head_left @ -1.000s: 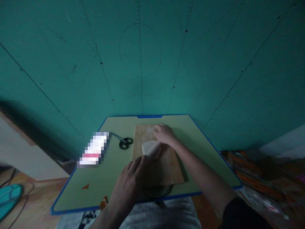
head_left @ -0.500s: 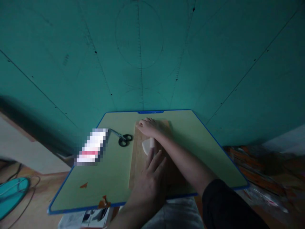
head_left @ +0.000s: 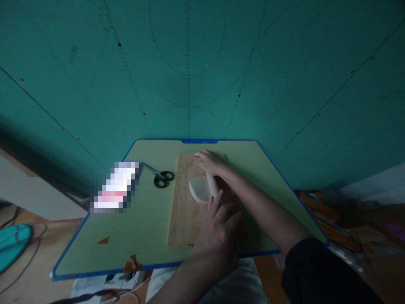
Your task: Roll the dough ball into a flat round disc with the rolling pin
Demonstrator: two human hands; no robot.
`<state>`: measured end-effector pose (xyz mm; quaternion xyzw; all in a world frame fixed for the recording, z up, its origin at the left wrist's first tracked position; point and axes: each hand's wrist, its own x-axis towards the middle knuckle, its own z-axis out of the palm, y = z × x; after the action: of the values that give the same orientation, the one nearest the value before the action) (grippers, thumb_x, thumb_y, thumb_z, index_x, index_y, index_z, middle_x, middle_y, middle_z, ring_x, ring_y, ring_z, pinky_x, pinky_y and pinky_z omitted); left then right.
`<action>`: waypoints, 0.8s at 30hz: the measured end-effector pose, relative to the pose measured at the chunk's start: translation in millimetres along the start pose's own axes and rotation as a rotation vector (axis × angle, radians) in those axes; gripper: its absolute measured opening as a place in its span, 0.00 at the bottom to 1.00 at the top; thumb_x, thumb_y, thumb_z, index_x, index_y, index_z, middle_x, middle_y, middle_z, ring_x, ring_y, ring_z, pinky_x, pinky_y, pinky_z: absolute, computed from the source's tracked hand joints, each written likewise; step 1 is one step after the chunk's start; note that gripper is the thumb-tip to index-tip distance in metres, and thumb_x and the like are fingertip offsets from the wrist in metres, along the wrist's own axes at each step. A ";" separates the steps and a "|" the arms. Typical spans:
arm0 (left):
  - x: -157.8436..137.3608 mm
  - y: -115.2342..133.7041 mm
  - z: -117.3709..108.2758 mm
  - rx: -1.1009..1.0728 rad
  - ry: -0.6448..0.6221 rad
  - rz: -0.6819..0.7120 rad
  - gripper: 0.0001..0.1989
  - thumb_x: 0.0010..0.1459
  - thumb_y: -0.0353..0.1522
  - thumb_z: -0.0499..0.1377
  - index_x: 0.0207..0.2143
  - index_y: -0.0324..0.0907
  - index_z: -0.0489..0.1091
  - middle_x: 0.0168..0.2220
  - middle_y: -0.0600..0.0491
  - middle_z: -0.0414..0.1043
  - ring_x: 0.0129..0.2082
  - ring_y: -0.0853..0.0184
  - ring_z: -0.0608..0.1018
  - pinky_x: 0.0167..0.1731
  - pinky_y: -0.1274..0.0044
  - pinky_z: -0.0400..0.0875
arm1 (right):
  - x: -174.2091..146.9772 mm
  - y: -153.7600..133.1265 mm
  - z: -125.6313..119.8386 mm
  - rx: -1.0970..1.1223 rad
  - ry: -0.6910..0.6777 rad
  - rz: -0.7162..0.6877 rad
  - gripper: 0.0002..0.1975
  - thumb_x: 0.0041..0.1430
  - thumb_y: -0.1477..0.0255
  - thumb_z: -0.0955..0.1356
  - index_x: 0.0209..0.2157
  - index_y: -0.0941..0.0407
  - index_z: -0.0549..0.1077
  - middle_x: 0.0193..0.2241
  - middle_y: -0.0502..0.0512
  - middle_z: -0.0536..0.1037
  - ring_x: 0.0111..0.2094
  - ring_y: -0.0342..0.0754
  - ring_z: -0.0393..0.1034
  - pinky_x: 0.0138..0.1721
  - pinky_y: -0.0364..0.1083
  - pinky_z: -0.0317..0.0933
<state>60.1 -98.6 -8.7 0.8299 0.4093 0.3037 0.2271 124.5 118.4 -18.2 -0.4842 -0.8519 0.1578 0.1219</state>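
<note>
A pale rolling pin [head_left: 212, 185] lies lengthwise over the right part of a flat, whitish piece of dough [head_left: 199, 190]. Beneath both is a wooden board [head_left: 183, 219]. My right hand [head_left: 209, 162] is closed over the pin's far end, its fingertips reaching past it to the left. At the near end, my left hand [head_left: 221, 226] grips the pin, with some fingers lying along it; its palm hides that end. The dough's left part shows uncovered, with a rounded edge.
Black-handled scissors [head_left: 163, 177] lie left of the board on the blue-edged table [head_left: 145, 219]. A blurred-out phone-like object [head_left: 115, 188] is farther left. Brown scraps [head_left: 133, 265] sit by the near edge. A green wall [head_left: 202, 93] rises behind the table.
Both hands and the rolling pin have shifted to the right across the board. More of the dough shows left of the pin. The camera view has also shifted slightly.
</note>
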 end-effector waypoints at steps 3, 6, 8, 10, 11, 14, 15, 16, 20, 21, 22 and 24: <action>1.8 0.4 2.9 -0.009 -0.012 -0.007 0.16 0.51 0.23 0.55 0.43 0.38 0.74 0.51 0.42 0.69 0.69 0.44 0.47 0.64 0.46 0.43 | -5.5 10.1 -2.9 0.007 -0.011 0.023 0.22 0.63 0.72 0.61 0.58 0.51 0.68 0.59 0.55 0.68 0.59 0.51 0.62 0.60 0.49 0.54; 3.2 -0.3 9.0 -0.006 -0.014 0.004 0.10 0.53 0.24 0.56 0.35 0.39 0.74 0.45 0.44 0.71 0.68 0.44 0.51 0.65 0.47 0.42 | -13.1 18.9 -6.0 0.026 0.014 0.057 0.21 0.63 0.72 0.61 0.57 0.50 0.70 0.58 0.54 0.70 0.59 0.51 0.62 0.61 0.51 0.53; 4.4 -1.2 14.0 0.001 -0.017 0.022 0.09 0.51 0.23 0.57 0.35 0.38 0.74 0.44 0.45 0.71 0.68 0.44 0.51 0.65 0.47 0.42 | -18.8 24.7 -7.7 0.036 0.032 0.072 0.21 0.64 0.73 0.60 0.57 0.51 0.70 0.59 0.54 0.70 0.61 0.50 0.60 0.62 0.50 0.50; 6.0 -1.9 17.6 0.021 -0.025 0.043 0.09 0.50 0.24 0.58 0.35 0.38 0.74 0.43 0.45 0.71 0.69 0.43 0.49 0.65 0.48 0.42 | -23.8 29.7 -8.6 0.034 0.038 0.078 0.22 0.64 0.74 0.59 0.57 0.53 0.70 0.61 0.55 0.68 0.63 0.50 0.57 0.63 0.50 0.48; 6.6 -2.0 18.1 0.038 -0.033 0.054 0.09 0.51 0.24 0.58 0.36 0.38 0.74 0.43 0.45 0.71 0.69 0.43 0.49 0.65 0.48 0.41 | -25.7 31.8 -8.6 0.030 0.040 0.083 0.22 0.64 0.74 0.58 0.58 0.54 0.70 0.62 0.56 0.66 0.64 0.50 0.56 0.64 0.50 0.47; 6.6 -1.2 13.0 0.082 -0.076 0.092 0.08 0.54 0.24 0.58 0.37 0.38 0.74 0.43 0.45 0.72 0.68 0.43 0.50 0.65 0.47 0.39 | -28.4 36.1 -6.2 0.029 0.060 0.102 0.23 0.64 0.74 0.57 0.58 0.55 0.70 0.63 0.58 0.65 0.65 0.50 0.54 0.64 0.52 0.46; 5.5 -0.8 9.0 0.083 -0.091 0.103 0.08 0.55 0.23 0.57 0.37 0.38 0.74 0.44 0.46 0.72 0.68 0.44 0.51 0.65 0.47 0.38 | -28.3 37.0 -4.9 0.031 0.071 0.108 0.23 0.64 0.74 0.57 0.57 0.55 0.70 0.63 0.57 0.65 0.65 0.50 0.54 0.64 0.52 0.46; 3.7 -0.3 4.1 0.072 -0.101 0.111 0.09 0.55 0.23 0.57 0.37 0.39 0.74 0.46 0.46 0.73 0.68 0.45 0.51 0.66 0.47 0.38 | -27.9 37.9 -3.5 0.034 0.083 0.113 0.23 0.64 0.75 0.57 0.57 0.55 0.71 0.62 0.57 0.65 0.65 0.50 0.54 0.64 0.52 0.46; -7.8 0.4 -23.6 -0.051 -0.067 0.103 0.16 0.55 0.19 0.54 0.41 0.42 0.73 0.58 0.47 0.67 0.69 0.54 0.52 0.66 0.55 0.49 | -25.5 39.8 -2.0 0.055 0.124 0.121 0.23 0.61 0.77 0.57 0.54 0.54 0.73 0.59 0.56 0.69 0.62 0.50 0.58 0.62 0.52 0.51; -11.2 -0.4 -32.4 -0.087 -0.049 0.083 0.17 0.55 0.19 0.53 0.42 0.42 0.73 0.61 0.47 0.64 0.69 0.55 0.53 0.65 0.57 0.53 | -25.3 39.5 -3.0 0.059 0.129 0.118 0.24 0.60 0.78 0.57 0.53 0.54 0.73 0.58 0.56 0.70 0.61 0.49 0.60 0.61 0.51 0.53; -14.8 -2.0 -41.7 -0.115 -0.026 0.051 0.19 0.54 0.18 0.52 0.43 0.41 0.73 0.63 0.46 0.61 0.69 0.56 0.54 0.64 0.58 0.57 | -25.5 38.7 -4.5 0.062 0.131 0.113 0.24 0.59 0.79 0.57 0.53 0.55 0.73 0.57 0.57 0.71 0.60 0.49 0.61 0.60 0.50 0.54; -21.8 -8.5 -61.1 -0.145 -0.015 -0.016 0.24 0.52 0.17 0.49 0.48 0.42 0.71 0.65 0.45 0.57 0.67 0.59 0.59 0.61 0.62 0.64 | -27.2 35.4 -8.2 0.059 0.127 0.101 0.24 0.57 0.81 0.58 0.52 0.56 0.73 0.54 0.57 0.74 0.57 0.48 0.64 0.58 0.48 0.56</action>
<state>2.9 -103.8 22.6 0.8100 0.3914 0.3246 0.2921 169.0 113.2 -25.8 -0.5317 -0.8120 0.1577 0.1818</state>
